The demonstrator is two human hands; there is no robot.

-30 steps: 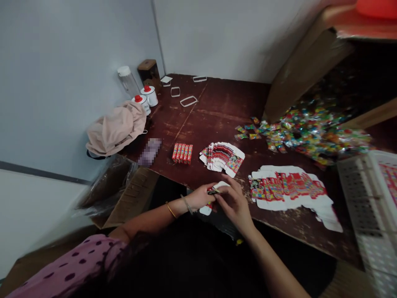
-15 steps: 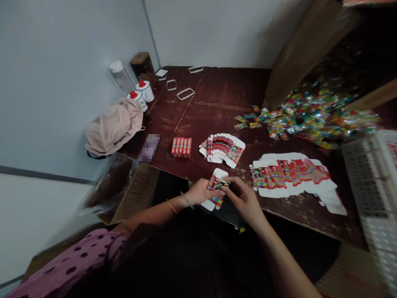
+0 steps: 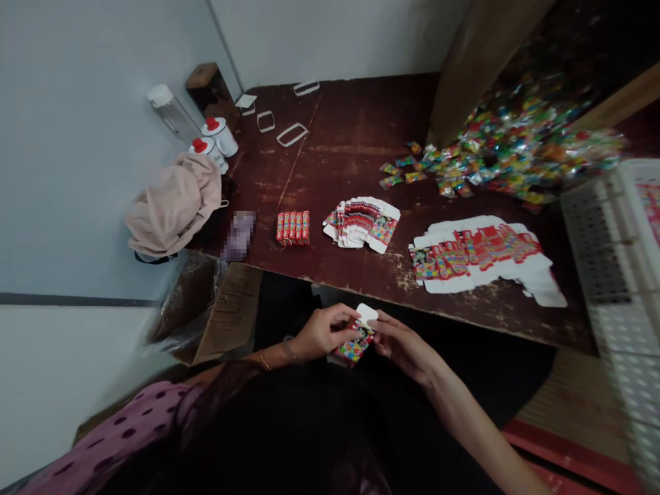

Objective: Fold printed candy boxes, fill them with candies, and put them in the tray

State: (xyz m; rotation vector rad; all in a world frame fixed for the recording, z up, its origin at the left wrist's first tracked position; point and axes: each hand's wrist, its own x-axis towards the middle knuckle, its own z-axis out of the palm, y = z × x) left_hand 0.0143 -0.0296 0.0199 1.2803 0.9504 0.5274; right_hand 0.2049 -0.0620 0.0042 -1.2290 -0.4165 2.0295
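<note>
Between my two hands is a small printed carton (image 3: 355, 346), red and multicoloured, with a white flap standing up at its top end. My left hand (image 3: 326, 331) grips its left side, fingers near the flap and thumb on the printed face. On the other side my right hand (image 3: 405, 340) has thumb and fingers closed at the carton's upper right edge by the flap. Both hands are just off the table's front edge. Beyond them on the table lie a fanned stack of flat cartons (image 3: 361, 223) and a neat block of red filled-out boxes (image 3: 293, 227).
A long spread of flat cartons (image 3: 474, 254) lies at right beside a white plastic basket (image 3: 598, 240). Wrapped candies (image 3: 495, 151) spill from a big cardboard box. At left are a pink cloth bag (image 3: 178, 203), lidded mugs (image 3: 219, 136) and an open carton (image 3: 227, 309) below the edge.
The carton, flatter before, now looks squared up with its white flap raised. Both hands have shifted their grip toward its top end, and the view has tilted slightly downward.
</note>
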